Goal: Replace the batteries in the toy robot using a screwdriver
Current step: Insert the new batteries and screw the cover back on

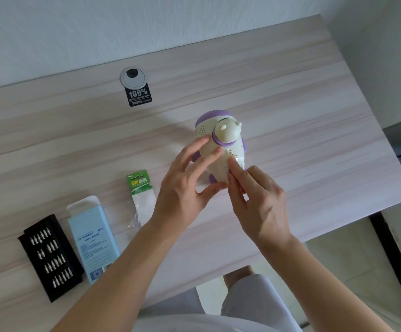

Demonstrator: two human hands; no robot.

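Toy robot point(216, 170): it sits on the table point(290, 116) in front of me with its back turned my way, purple trim showing round the edges.
Left hand point(182, 188): fingers spread and fairly straight across the cream body, thumb against the lower edge, steadying it rather than clamping it.
Right hand point(261, 202): index fingertip is right on the small panel point(239, 161) by the markings. The other fingers are curled in, and I cannot tell whether they pinch anything small.
Step in hand: looks like I'm working the battery cover, seating it or feeling for its edge.
Doing it well: keep the left hand firm so the body doesn't roll, press flat on the panel, and don't lever at one corner.
Battery pack point(140, 185): green card and clear blister lie near my left wrist, and the blister looks empty.
Blue box point(93, 238): beside the pack, flap open.
Bit tray point(51, 257): black, rows of bits, far left.
Screwdriver: no handle in view, so I'd find it before touching any screw.
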